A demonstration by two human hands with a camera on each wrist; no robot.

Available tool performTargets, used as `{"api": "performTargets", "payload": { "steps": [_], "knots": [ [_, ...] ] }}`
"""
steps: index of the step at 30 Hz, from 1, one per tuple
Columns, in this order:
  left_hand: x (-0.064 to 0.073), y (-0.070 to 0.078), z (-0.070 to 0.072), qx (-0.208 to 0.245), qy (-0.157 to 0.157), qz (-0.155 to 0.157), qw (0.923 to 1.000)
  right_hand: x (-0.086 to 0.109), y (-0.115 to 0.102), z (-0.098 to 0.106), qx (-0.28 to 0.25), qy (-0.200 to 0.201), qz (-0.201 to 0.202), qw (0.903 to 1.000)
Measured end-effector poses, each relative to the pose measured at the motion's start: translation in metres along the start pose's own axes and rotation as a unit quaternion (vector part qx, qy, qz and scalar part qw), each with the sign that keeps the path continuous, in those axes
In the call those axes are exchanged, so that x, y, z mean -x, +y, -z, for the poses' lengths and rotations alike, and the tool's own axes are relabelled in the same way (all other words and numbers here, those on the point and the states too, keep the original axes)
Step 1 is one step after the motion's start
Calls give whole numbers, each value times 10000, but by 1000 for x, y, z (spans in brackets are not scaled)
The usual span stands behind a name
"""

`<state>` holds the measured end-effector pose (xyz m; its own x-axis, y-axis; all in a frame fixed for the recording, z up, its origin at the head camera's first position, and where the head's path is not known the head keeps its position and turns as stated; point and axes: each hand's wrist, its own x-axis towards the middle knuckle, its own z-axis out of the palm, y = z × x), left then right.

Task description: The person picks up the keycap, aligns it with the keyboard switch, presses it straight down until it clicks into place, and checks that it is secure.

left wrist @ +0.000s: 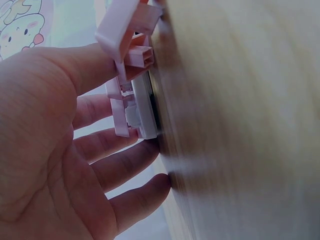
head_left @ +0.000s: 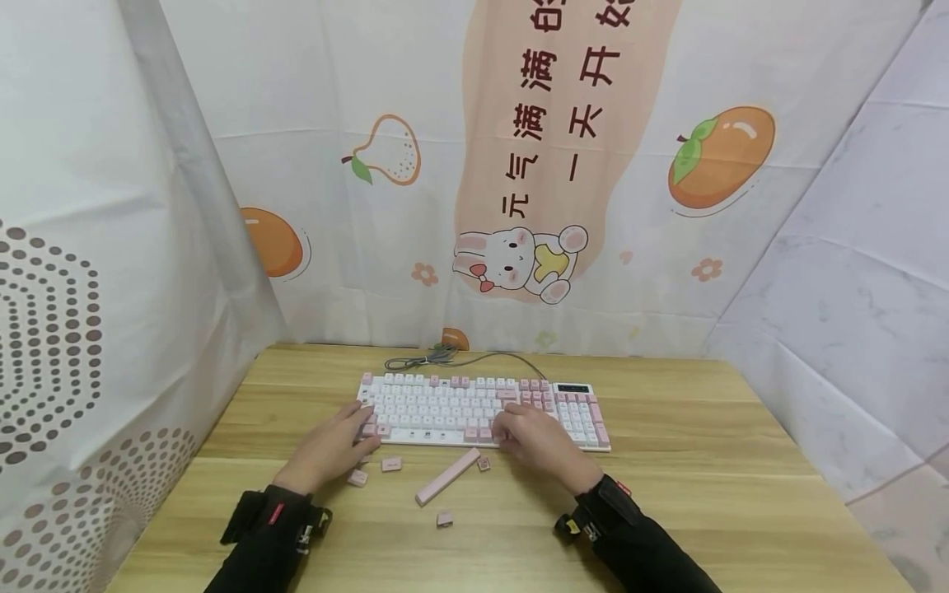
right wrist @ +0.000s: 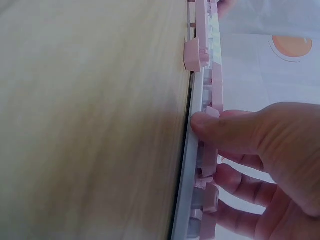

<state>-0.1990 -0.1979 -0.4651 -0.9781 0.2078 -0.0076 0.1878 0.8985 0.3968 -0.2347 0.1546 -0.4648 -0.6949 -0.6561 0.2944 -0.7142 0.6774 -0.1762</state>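
Observation:
A white keyboard (head_left: 437, 408) with pink and white keycaps lies on the table. My left hand (head_left: 329, 449) rests at its left end, fingers extended along the side and thumb near the front corner; in the left wrist view, loose pink keycaps (left wrist: 117, 30) partly hide the thumb. At the front edge, right of the middle, my right hand (head_left: 537, 441) pinches a pink keycap (right wrist: 212, 112) between thumb and index finger. The other fingers curl over neighbouring keys. A long pink space bar (head_left: 447, 478) lies loose before the keyboard. In the bottom row, a keyless strip (head_left: 427, 435) shows.
Loose pink keycaps lie in front of the keyboard, among them one near the left thumb (head_left: 391, 464), one beside the space bar (head_left: 484, 464) and one nearer me (head_left: 444, 520). A grey cable (head_left: 437, 359) is bundled behind. A printed curtain (head_left: 356, 247) hangs behind the wooden table (head_left: 682, 478).

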Motion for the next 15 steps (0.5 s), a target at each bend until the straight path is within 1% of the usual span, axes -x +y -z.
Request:
{"api": "performTargets", "payload": {
  "steps": [4, 6, 10, 15],
  "knots": [
    [0, 2, 0, 43, -19, 18, 10000, 0, 1, 1, -156, -176, -196, 9995],
    [1, 2, 0, 70, -29, 31, 10000, 1, 1, 1, -209, -216, -234, 9993],
    [0, 1, 0, 77, -23, 43, 10000, 1, 2, 1, -246, -235, -242, 9991],
    [0, -1, -1, 43, -18, 40, 10000, 1, 3, 0, -227, -160, -136, 9995]
  ]
}}
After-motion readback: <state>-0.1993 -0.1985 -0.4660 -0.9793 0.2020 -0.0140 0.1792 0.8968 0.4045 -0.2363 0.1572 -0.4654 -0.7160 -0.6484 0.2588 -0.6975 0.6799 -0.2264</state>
